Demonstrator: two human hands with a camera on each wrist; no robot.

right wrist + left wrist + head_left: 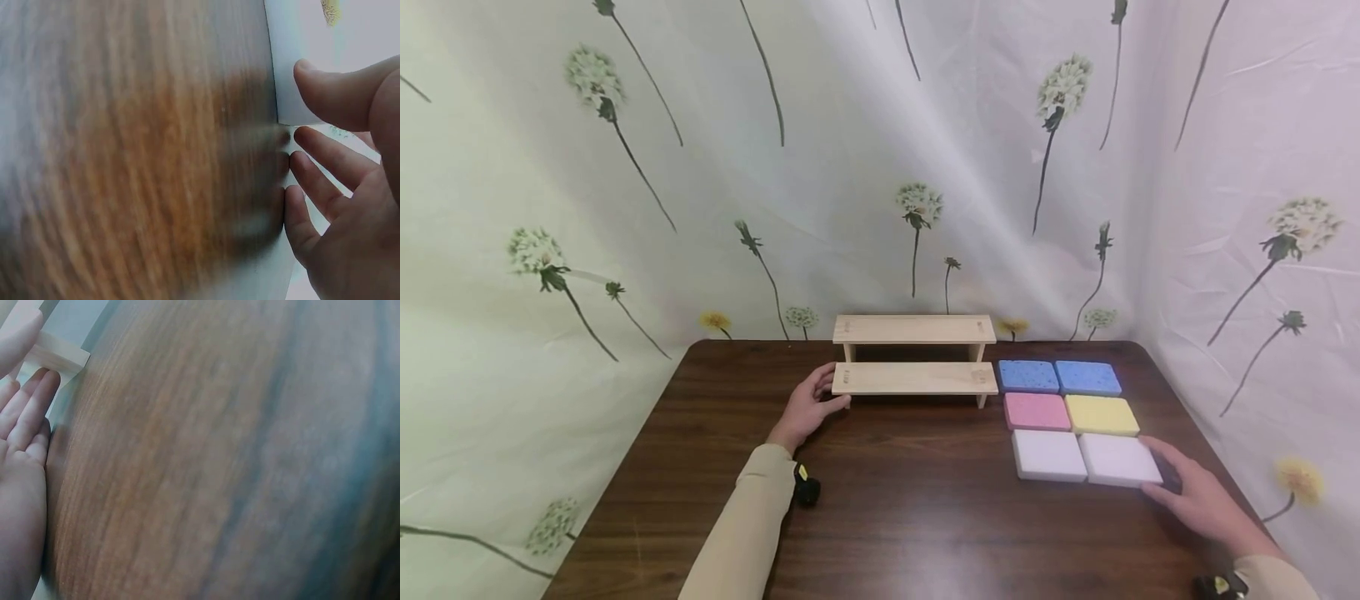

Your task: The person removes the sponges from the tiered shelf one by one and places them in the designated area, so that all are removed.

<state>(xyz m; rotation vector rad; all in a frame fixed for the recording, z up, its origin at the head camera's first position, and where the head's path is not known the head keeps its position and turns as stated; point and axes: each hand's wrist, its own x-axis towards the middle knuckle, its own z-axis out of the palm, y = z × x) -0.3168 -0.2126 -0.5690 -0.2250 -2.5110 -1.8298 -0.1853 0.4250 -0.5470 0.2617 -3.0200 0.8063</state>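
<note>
A pale two-tier wooden step rack (pixel 914 379) stands at the back of the table. My left hand (pixel 808 408) is at the left end of its lower step, thumb in front and fingers extended along the side. The left wrist view shows these fingers (pixel 30 409) fairly straight beside the rack's wooden leg. To the right lie sponges in three rows of two. My right hand (pixel 1198 496) is beside the right white sponge (pixel 1120 460), thumb at its near corner, fingers at its right edge. The right wrist view shows those fingers (pixel 331 165) spread and relaxed, low over the table.
Two blue sponges (pixel 1028 377) form the back row, a pink sponge (pixel 1037 412) and a yellow sponge (pixel 1102 415) the middle, and another white sponge (pixel 1048 456) the front left. The dark wooden table (pixel 925 517) meets a dandelion-print curtain (pixel 850 183) at the back.
</note>
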